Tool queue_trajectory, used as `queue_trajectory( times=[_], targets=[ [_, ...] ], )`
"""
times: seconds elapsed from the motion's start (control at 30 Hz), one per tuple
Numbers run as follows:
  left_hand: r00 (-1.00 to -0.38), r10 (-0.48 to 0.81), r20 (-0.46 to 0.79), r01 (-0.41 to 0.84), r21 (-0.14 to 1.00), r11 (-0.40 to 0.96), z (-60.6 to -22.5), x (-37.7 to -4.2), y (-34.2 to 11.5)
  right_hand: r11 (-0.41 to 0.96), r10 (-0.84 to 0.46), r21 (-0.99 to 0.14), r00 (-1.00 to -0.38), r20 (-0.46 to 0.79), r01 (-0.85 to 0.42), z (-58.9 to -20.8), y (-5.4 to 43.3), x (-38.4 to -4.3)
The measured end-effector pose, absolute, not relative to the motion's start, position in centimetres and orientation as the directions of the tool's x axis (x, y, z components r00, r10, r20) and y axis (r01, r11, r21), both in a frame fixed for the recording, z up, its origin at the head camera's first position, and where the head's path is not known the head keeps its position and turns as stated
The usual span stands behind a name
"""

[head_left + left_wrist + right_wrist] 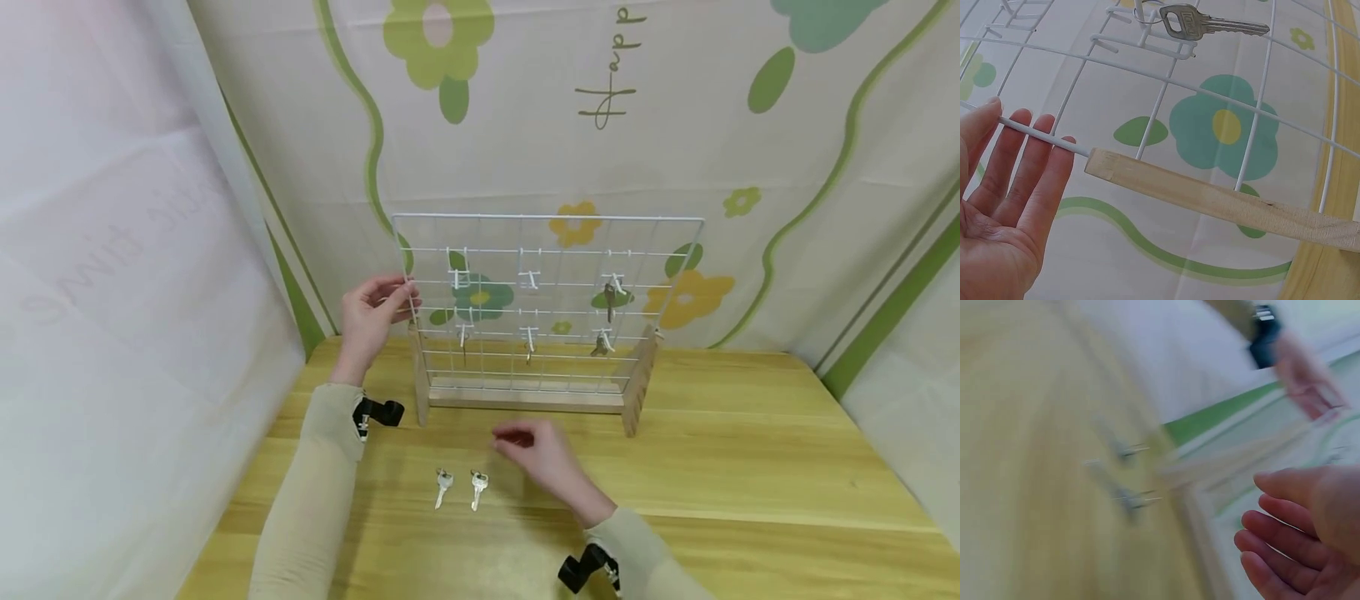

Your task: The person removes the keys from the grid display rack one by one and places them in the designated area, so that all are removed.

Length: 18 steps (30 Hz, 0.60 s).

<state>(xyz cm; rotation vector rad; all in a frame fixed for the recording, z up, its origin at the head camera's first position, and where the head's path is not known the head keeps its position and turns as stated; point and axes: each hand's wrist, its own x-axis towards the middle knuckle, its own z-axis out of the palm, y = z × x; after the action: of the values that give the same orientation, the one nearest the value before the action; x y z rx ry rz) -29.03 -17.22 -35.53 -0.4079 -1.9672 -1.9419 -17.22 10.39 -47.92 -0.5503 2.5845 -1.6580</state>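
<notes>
A white wire grid rack (pixel 547 217) stands upright in a wooden base (pixel 525 398). My left hand (pixel 372 317) holds the rack's left side wire, thumb on one side and fingertips on the other. Two silver keys with rings, a left one (pixel 444 487) and a right one (pixel 479 489), lie on the table before the rack. To the right of them my right hand (pixel 547 458) hovers with fingers loosely bent, holding nothing. One key (pixel 610 300) hangs from the upper right hook; the lower hooks hold keys too, one (pixel 1186 22) large in the left wrist view.
The upper left hook (pixel 457 277) and upper middle hook (pixel 529 280) carry no key. The wooden table (pixel 750 467) extends to both sides. A patterned cloth (pixel 600 167) hangs behind the rack, and a white sheet (pixel 112 292) closes off the left side.
</notes>
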Motion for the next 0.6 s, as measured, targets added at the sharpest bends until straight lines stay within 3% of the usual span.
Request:
queue_trajectory(
  times=[0.23, 0.47, 0.6],
  targets=[
    [-0.898, -0.04, 0.439, 0.438, 0.899, 0.028, -35.5, -29.2, -17.2, 0.289, -0.098, -0.906, -0.951, 0.294, -0.31, -41.5, 13.8, -17.0],
    [-0.9, -0.04, 0.435, 0.434, 0.901, 0.029, -35.6, -29.3, -17.1, 0.242, 0.074, -0.884, -0.901, 0.428, -0.4, -37.1, 17.3, -16.6],
    [-0.901, -0.046, 0.431, 0.431, 0.902, 0.027, -35.6, -29.3, -17.1, 0.222, 0.176, -0.889, -0.881, 0.44, -0.4, -35.5, 19.2, -17.2]
  ],
)
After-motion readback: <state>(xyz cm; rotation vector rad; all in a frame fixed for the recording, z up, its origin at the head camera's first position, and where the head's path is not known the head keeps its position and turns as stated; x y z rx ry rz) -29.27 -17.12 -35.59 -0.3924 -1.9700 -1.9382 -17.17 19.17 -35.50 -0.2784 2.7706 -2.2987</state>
